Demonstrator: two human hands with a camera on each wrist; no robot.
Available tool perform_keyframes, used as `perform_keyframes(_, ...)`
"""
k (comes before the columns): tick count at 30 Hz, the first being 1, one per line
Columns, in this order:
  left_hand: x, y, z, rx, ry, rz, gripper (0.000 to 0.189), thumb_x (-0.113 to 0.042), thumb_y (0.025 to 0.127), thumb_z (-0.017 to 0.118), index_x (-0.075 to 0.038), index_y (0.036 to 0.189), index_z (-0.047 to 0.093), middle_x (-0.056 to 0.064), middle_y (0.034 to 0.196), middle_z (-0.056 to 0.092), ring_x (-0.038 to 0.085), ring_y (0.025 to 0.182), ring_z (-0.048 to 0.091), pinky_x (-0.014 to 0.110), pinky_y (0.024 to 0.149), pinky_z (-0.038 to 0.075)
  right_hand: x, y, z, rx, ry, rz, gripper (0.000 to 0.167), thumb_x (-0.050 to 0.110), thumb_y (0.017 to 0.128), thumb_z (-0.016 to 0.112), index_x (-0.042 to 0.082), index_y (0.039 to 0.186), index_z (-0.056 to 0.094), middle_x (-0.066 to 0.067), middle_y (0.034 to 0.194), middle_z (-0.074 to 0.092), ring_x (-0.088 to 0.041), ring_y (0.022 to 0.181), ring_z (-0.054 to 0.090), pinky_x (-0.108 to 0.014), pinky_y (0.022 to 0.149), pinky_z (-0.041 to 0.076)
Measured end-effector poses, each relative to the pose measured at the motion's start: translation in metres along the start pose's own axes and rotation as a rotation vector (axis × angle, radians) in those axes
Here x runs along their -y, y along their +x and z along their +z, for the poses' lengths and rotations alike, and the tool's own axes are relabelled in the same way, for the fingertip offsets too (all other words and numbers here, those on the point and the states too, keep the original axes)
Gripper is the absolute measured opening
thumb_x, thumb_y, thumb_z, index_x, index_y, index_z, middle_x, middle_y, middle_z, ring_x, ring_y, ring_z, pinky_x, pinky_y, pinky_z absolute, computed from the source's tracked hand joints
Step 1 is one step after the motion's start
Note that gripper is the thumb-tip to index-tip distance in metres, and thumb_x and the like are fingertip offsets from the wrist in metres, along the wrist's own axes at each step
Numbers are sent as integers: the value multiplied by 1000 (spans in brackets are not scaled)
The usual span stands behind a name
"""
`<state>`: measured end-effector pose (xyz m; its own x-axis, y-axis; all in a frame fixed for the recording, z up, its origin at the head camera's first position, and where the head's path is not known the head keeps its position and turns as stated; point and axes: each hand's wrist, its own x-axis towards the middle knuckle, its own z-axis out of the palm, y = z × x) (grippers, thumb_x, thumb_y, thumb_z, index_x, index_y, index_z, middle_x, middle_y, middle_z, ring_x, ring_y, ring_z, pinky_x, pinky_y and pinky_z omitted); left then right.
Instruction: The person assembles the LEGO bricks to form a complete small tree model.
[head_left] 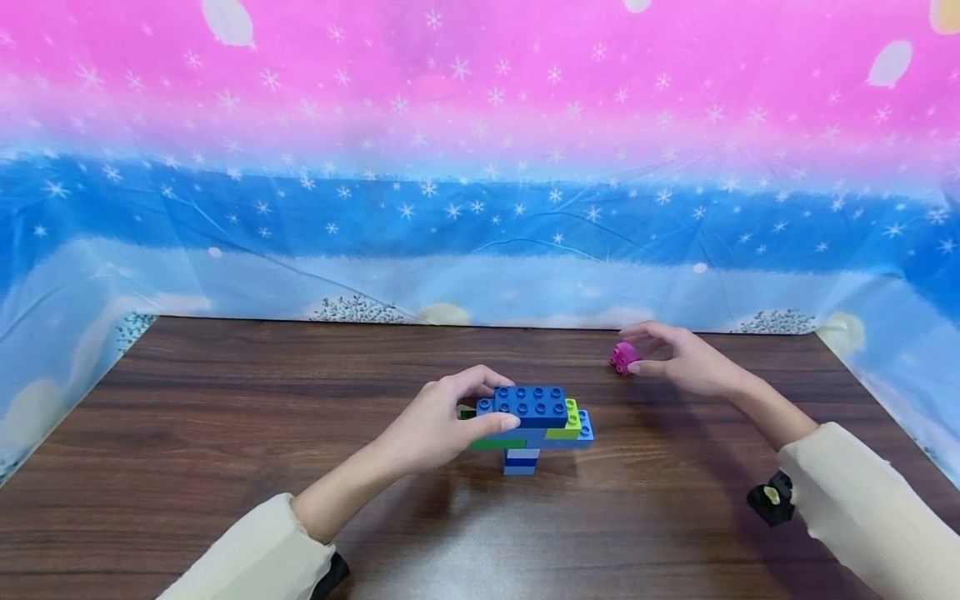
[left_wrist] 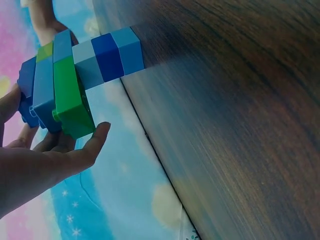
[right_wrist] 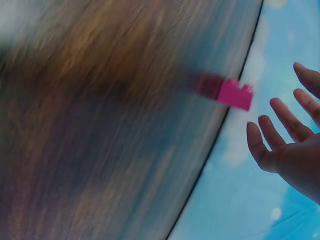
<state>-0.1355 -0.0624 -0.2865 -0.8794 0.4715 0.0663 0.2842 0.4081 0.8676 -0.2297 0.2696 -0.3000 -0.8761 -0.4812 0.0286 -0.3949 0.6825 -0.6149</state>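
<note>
A structure of toy building bricks [head_left: 536, 435] stands on the table, with a wide top on a narrow blue and pale column [left_wrist: 102, 61]. My left hand [head_left: 444, 421] holds its top from the left, the thumb at the dark blue top brick [head_left: 531, 406] and the other fingers behind. A green brick [left_wrist: 71, 95] and a lime one [head_left: 572, 418] sit lower in the top. My right hand [head_left: 686, 362] is beside a small pink brick [head_left: 622, 358] on the table. In the right wrist view its fingers are spread, apart from the pink brick.
Brown wood-grain table [head_left: 225, 467] runs back to a pink and blue snowflake cloth [head_left: 450, 208], which also rises along both sides. The pink brick is near the table's back edge, to the right of the structure. A black wrist device [head_left: 772, 498] hangs below the right sleeve.
</note>
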Motion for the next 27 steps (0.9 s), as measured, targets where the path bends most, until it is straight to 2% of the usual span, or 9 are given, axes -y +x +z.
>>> perform_keyframes(3, 0, 0, -1, 4, -7, 10, 32, -27, 87, 63, -13, 115, 58, 8, 112, 60, 19, 99, 57, 35, 76, 46, -10, 1, -1, -17, -41, 23, 44, 12, 86, 64, 3, 126, 49, -17, 123, 51, -36, 108, 47, -52, 85, 39)
perform_keyframes(11, 0, 0, -2, 10, -1, 20, 32, -27, 88, 62, -13, 115, 58, 8, 111, 61, 19, 98, 57, 35, 76, 46, -28, 6, 3, -29, -62, 31, 45, 7, 84, 64, 3, 127, 49, -19, 126, 48, -38, 112, 43, -56, 90, 33)
perform_keyframes(27, 1, 0, -2, 22, -4, 19, 32, -27, 88, 62, -14, 116, 57, 8, 112, 60, 19, 98, 57, 34, 75, 45, -35, 17, 17, -76, -89, 1, 46, 1, 82, 65, 0, 125, 50, -19, 116, 50, -34, 101, 50, -52, 86, 37)
